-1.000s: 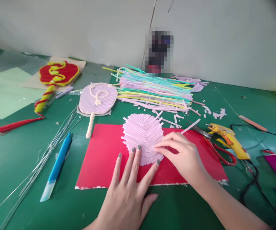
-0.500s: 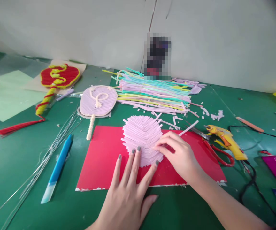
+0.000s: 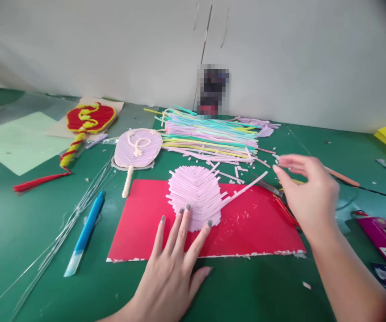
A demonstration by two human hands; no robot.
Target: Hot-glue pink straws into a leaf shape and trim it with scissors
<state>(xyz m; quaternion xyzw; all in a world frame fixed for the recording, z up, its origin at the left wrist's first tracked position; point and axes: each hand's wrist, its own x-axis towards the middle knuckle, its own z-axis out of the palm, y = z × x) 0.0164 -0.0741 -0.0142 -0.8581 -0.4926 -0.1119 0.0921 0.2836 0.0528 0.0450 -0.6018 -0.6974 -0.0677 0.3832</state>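
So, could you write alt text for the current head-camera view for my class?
A person's left hand rests on a pale pink pipe-cleaner panel lying on a red sheet, while the right hand hovers near red-handled scissors. Behind lie a pile of pastel pipe cleaners, a lilac hand fan and a red-and-yellow tasselled fan.

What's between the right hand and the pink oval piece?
In the head view, a long pink strip juts from the pink oval piece toward the right hand; part of the scissors and red sheet also lie between.
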